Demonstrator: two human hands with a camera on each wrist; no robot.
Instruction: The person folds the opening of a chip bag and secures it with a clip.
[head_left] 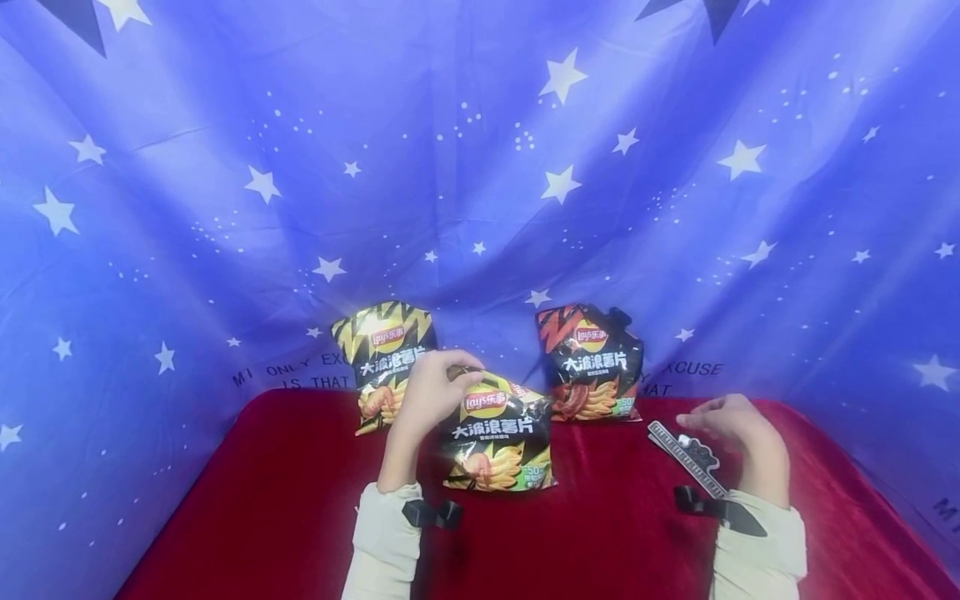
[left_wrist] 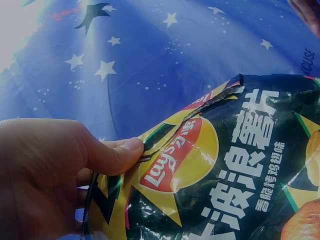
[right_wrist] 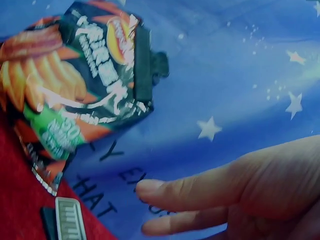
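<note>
The left hand (head_left: 431,396) pinches the front bag (head_left: 495,442) at its top left corner, thumb on the printed face; the right hand (head_left: 738,433) holds nothing, its fingers loosely extended and a little parted over the right side of the bench (head_left: 285,517); the clip (head_left: 690,458), pale with a ridged face, lies slantwise near those fingers, one end towards the right sleeve (head_left: 761,542); in the right wrist view the fingertips are apart from it.

The front bag stands on the bench, roughly upright, face towards the person; a dark, crinkled edge runs along its top in the left wrist view; its print is black and yellow, with a red and yellow logo and pictured chips.

Behind it, to the left, stands the rear bag (head_left: 386,358), also black and yellow, partly hidden by the left hand; behind it, to the right, stands the red bag (head_left: 588,367), its top gripped by a black clip (right_wrist: 144,65); red cloth covers the bench; beyond hangs a blue backdrop (head_left: 450,183) with white stars and dark lettering; black straps circle both pale sleeves near the wrists.
</note>
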